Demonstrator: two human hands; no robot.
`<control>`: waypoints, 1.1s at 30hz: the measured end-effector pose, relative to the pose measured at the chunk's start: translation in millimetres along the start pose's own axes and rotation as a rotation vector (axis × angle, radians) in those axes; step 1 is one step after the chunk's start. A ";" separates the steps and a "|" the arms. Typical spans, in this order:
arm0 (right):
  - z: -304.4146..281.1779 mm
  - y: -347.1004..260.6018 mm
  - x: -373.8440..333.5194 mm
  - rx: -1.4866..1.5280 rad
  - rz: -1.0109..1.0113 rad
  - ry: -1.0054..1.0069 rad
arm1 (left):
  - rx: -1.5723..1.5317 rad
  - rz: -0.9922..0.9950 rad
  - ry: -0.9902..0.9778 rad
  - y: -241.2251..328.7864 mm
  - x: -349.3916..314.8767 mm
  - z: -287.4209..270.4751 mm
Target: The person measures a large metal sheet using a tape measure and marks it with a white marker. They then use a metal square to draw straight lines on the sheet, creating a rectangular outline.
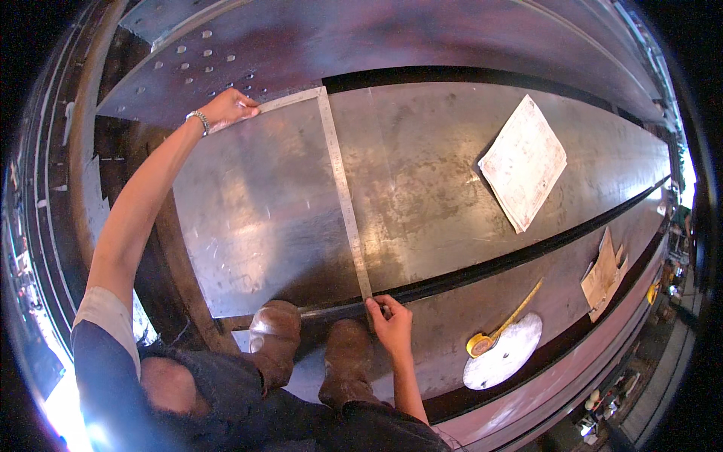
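Head view, sole camera: steel square lay flat on a broad metal plate, long arm running across it from the far edge to the near edge, short arm along the far edge toward the left. Left hand nearly closed, fingers and thumb pinched on the short arm; right hand curled, thumb and bent fingers closed on the near end of the long arm, by the plate's near edge. Progress, as judged: square set across and steadied at both ends; no drawn line made out beside the long arm, and no marking tool showed in either hand, so any marking there looked not yet done. What else was left could not be read. Tape measure, its yellow blade part out, lay against a pale disc to the right of the right hand; a whitish sheet lay farther along the plate. Hard to make out: the left fingers' undersides, the right fingertips tucked out of sight, the scale marks on the square, too small to read. Boots covered part of the near edge; glare washed out patches of plate; the right forearm was cut off by dark clothing, and the rim faded into black.
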State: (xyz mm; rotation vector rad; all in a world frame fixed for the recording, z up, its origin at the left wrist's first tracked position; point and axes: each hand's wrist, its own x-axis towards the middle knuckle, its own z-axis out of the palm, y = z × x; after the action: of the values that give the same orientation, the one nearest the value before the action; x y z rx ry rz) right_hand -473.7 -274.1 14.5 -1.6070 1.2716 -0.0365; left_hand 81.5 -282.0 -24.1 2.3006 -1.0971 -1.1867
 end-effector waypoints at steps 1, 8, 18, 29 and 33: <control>-1.4 1.0 -0.2 -0.008 0.030 -0.026 | 0.007 0.003 -0.011 -1.6 1.1 -1.6; -7.5 -4.8 2.1 -0.009 0.104 -0.057 | 0.039 0.006 -0.003 -6.3 5.1 -2.2; -4.7 -0.1 4.5 0.027 0.110 -0.052 | -0.022 0.008 -0.006 -3.5 4.0 -0.4; -0.7 0.2 5.5 0.081 -0.004 0.020 | -0.010 0.001 0.022 -2.1 2.0 1.0; -7.4 -11.0 4.1 -0.018 0.052 0.023 | -0.016 0.003 0.015 -1.9 2.1 1.1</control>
State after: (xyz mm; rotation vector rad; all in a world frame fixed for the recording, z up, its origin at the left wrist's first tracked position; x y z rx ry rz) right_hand -468.4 -283.2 23.6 -1.5922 1.3344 -0.0104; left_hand 82.3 -282.3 -27.0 2.2919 -1.0812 -1.1704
